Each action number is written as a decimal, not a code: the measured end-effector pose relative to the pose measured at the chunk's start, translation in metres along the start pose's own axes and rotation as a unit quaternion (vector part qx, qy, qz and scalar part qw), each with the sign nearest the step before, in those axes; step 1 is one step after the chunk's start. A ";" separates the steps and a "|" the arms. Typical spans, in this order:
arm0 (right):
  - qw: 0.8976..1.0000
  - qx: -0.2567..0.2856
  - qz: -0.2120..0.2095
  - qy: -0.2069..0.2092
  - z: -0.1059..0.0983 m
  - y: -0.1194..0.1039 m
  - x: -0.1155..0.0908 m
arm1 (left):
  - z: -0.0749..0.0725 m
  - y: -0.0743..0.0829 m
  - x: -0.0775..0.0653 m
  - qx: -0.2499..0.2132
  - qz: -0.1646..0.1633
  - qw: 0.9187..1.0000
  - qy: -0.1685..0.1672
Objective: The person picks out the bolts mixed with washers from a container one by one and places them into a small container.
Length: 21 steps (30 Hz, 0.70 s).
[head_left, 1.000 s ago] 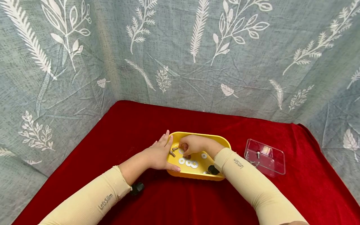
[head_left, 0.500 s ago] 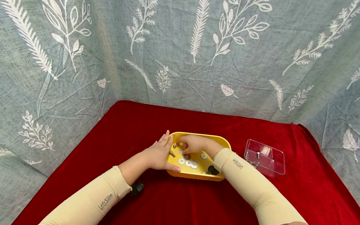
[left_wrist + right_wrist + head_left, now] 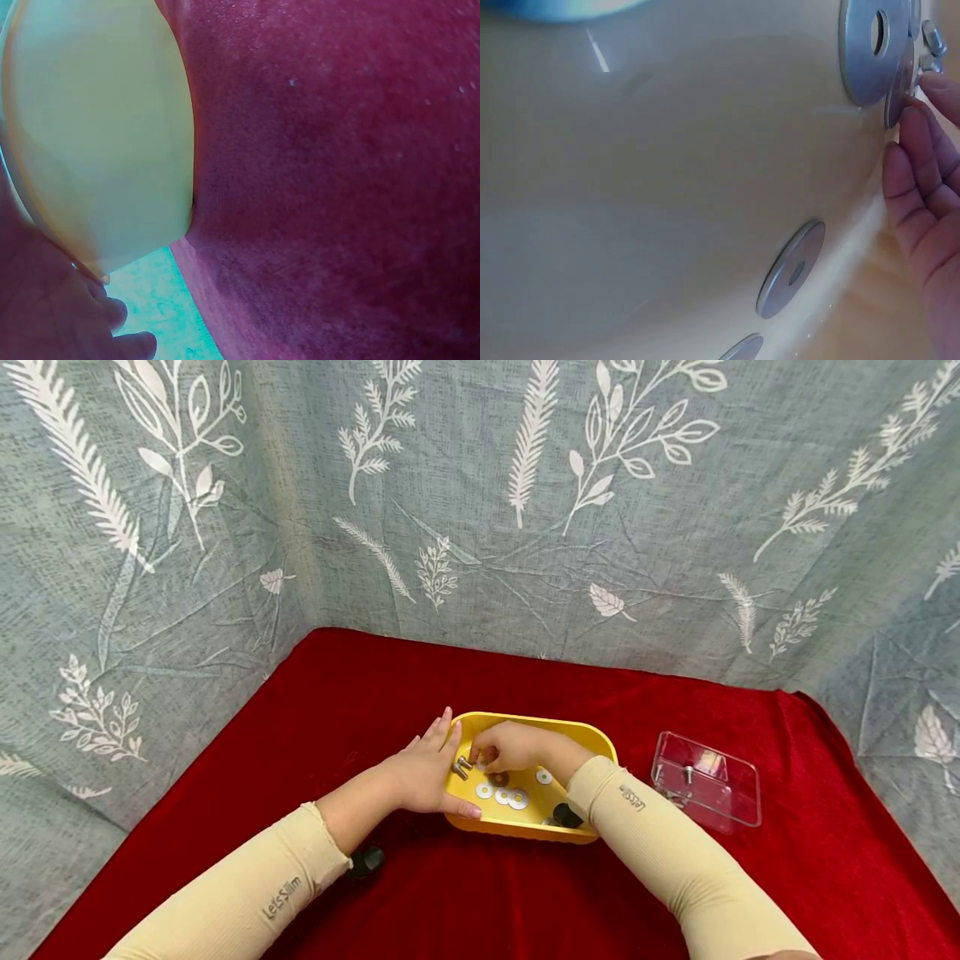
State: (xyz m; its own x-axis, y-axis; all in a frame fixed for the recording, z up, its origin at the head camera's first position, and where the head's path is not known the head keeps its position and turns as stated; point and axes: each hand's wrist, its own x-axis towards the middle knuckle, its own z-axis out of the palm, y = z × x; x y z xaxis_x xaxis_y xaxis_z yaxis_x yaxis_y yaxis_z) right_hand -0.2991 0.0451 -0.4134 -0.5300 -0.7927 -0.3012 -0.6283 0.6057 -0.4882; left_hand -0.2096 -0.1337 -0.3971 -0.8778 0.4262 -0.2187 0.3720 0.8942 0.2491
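Note:
A yellow plastic bin (image 3: 528, 722) stands on the red cloth, with several washers (image 3: 517, 799) and two small bolts (image 3: 460, 771) inside. My left hand (image 3: 420, 777) rests against its left end, fingers straight and spread, thumb over the front rim. My right hand (image 3: 517, 745) reaches into the bin from the right. One bent fingertip is right at a bolt (image 3: 930, 64), while the thumb stands apart from that finger. Beside those fingers lies a brownish washer (image 3: 498, 779). The left wrist view shows the bin's pale outer wall (image 3: 97, 135) with left-hand fingertips (image 3: 135, 346) below it.
A clear tray (image 3: 738, 818) with a few metal pieces sits to the right. In the bin's front right corner lies a black object (image 3: 566, 816). Another dark object (image 3: 367, 862) is by my left sleeve. A patterned grey-green curtain (image 3: 480, 568) hangs behind the red cloth (image 3: 375, 677).
My right fingers first shift up, then back toward the near side inside the bin. One bolt turns and now lies close beside the other. My left hand stays in place.

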 end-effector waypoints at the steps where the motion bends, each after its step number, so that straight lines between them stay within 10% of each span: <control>1: 1.000 0.006 -0.004 -0.001 0.000 -0.001 0.000 | 0.000 0.000 0.000 0.000 0.000 1.000 0.000; 21: 0.998 0.030 -0.032 0.037 0.011 -0.002 0.005 | -0.001 0.000 0.000 0.012 0.014 1.000 0.011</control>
State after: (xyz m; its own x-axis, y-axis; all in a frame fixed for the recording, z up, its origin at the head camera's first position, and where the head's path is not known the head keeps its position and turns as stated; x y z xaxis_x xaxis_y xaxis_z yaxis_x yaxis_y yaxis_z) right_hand -0.2940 0.0389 -0.4234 -0.5310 -0.8214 -0.2080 -0.6284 0.5464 -0.5536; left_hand -0.2099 -0.1340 -0.3962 -0.8732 0.4483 -0.1913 0.4036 0.8851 0.2316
